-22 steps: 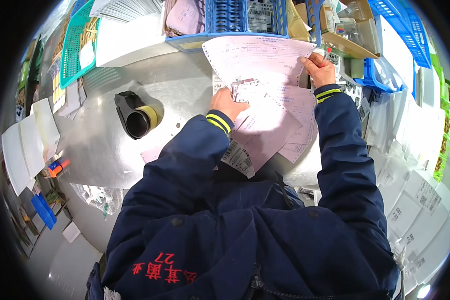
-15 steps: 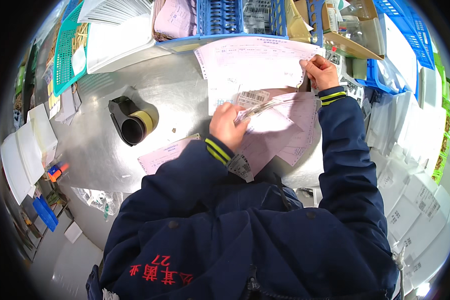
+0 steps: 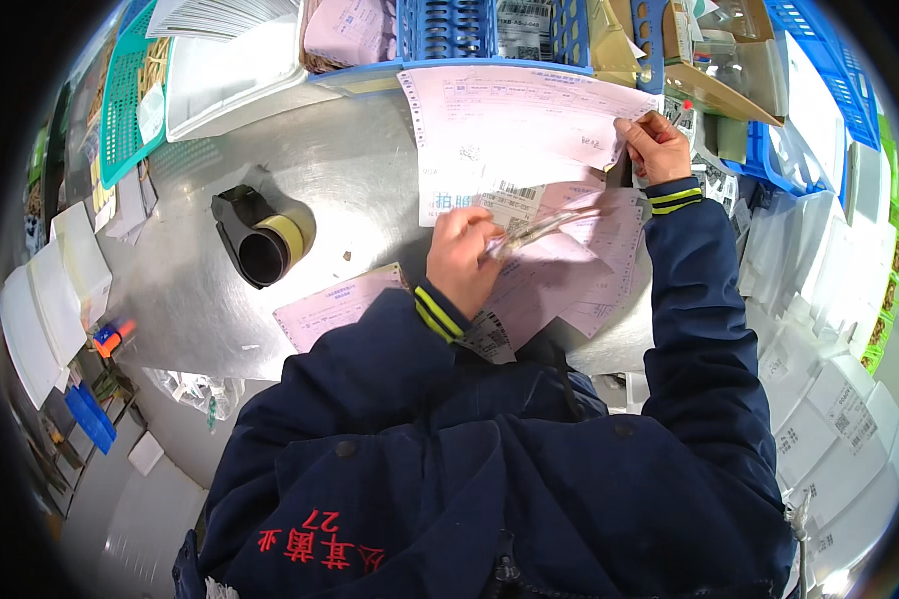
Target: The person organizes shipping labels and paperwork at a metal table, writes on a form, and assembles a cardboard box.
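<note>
A stack of pink paper forms (image 3: 579, 270) lies on the metal table (image 3: 350, 180) in front of me. My right hand (image 3: 652, 145) grips the right edge of a large pink form (image 3: 509, 130) and holds it raised over the stack. My left hand (image 3: 464, 255) pinches the edge of a thin sheet (image 3: 544, 228), lifted off the stack and seen nearly edge-on. Both sleeves are navy with yellow-striped cuffs.
A black tape roll holder (image 3: 265, 245) stands at the left of the table, and a single pink slip (image 3: 335, 304) lies near me. Blue baskets (image 3: 469, 30), a white tray (image 3: 230, 70) and a green basket (image 3: 120, 100) line the back. White parcels (image 3: 819, 399) are stacked at right.
My left hand went from lying flat on the forms to pinching one sheet, and it drew back toward me. My right hand kept hold of the large form's edge.
</note>
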{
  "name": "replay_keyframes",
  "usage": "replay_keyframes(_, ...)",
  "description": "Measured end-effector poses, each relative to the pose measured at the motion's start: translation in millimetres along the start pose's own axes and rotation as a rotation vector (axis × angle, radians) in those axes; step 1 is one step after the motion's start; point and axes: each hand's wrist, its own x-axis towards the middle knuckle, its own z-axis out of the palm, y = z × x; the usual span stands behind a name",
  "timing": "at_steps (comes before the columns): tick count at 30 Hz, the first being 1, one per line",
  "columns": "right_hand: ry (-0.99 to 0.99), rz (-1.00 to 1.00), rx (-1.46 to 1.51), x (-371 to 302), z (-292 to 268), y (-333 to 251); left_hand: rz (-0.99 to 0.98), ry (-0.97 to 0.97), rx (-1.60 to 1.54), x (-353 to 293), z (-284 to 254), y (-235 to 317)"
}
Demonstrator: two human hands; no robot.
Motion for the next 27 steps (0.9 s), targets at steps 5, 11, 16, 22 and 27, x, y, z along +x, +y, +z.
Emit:
replay_keyframes(5, 0.011, 0.005, -0.028, -2.3, 4.2, -2.2, -0.275, -0.138, 0.071, 25.6, 12.3, -17.2)
replay_keyframes(11, 0.026, 0.015, -0.051, -1.3, 5.7, -2.1, -0.482, -0.148, -0.033, 26.7, 22.6, -13.1)
replay_keyframes(16, -0.031, 0.074, -0.043, 1.4, -0.4, 1.3, -0.408, -0.212, -0.007, 19.8, 21.6, -12.3)
replay_keyframes(22, -0.215, 0.052, -0.123, 6.4, -5.7, 11.9, -0.399, -0.136, -0.241, 11.1, 14.1, -1.2)
replay_keyframes(27, -0.225, 0.02, -0.198, 5.5, -9.8, 15.4, -0.421, -0.113, -0.477, 34.2, 10.0, -24.9)
